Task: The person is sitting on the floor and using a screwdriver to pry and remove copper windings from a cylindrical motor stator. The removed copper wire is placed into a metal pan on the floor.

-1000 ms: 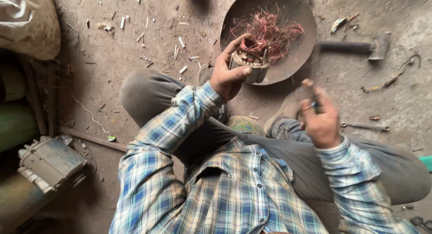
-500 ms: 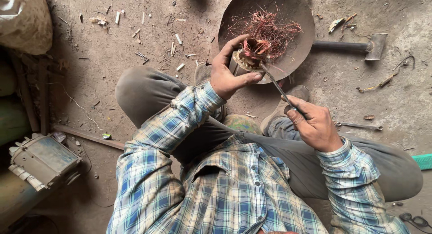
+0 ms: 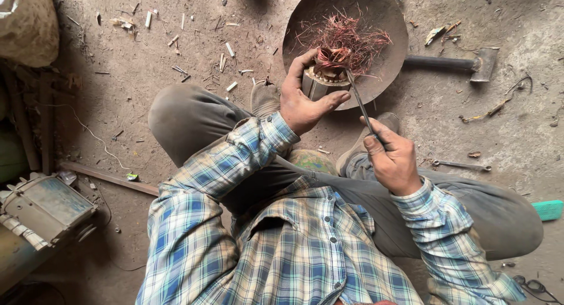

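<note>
Motor coil (image 3: 330, 67) clamped in left hand (image 3: 302, 102) above pan (image 3: 382, 23); right hand (image 3: 392, 158) grips rod (image 3: 359, 102) prying; copper wire (image 3: 352, 41) heaped in pan, windings remain.

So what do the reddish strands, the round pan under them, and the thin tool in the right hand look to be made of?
The strands look like copper wire: reddish, shiny, thin and tangled. The pan seems to be dull, dark metal, probably worn steel or iron, with a grey matte surface. The thin tool in the right hand looks like a dark metal rod, exact kind unclear.
</note>
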